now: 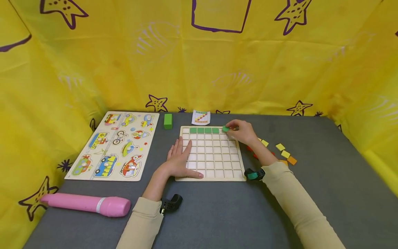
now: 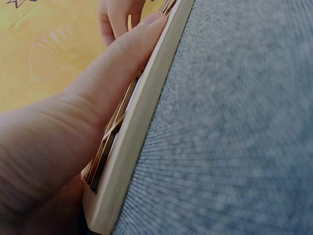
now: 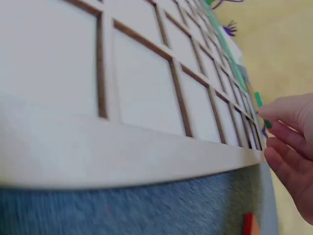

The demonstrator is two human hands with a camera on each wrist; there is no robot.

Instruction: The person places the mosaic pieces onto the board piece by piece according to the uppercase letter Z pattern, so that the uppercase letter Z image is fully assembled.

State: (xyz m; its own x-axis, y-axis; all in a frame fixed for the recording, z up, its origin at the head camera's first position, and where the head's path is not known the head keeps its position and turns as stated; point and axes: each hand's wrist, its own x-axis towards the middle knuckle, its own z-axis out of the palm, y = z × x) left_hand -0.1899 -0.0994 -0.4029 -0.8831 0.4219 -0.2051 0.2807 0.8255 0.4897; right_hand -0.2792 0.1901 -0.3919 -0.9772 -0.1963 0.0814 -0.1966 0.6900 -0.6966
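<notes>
A wooden grid board (image 1: 244,173) with white square cells lies in the middle of the table. Several green tiles (image 1: 204,130) fill cells of its far row. Between thumb and fingertips, my right hand (image 1: 244,132) pinches another green tile (image 1: 225,129) above the far right of that row; the right wrist view shows this tile (image 3: 259,99) edge-on. My left hand (image 1: 180,162) rests with spread, straight fingers on the board's left side, its thumb along the near edge. In the left wrist view the thumb (image 2: 117,63) lies on the board's frame (image 2: 132,137).
Loose yellow tiles (image 1: 280,147), orange tiles (image 1: 292,160) and red ones lie right of the board, partly behind the right forearm. A pattern card (image 1: 200,118) and green block (image 1: 168,121) stand at the back. Leftward are a vehicle puzzle (image 1: 149,138) and pink microphone-shaped object (image 1: 84,203).
</notes>
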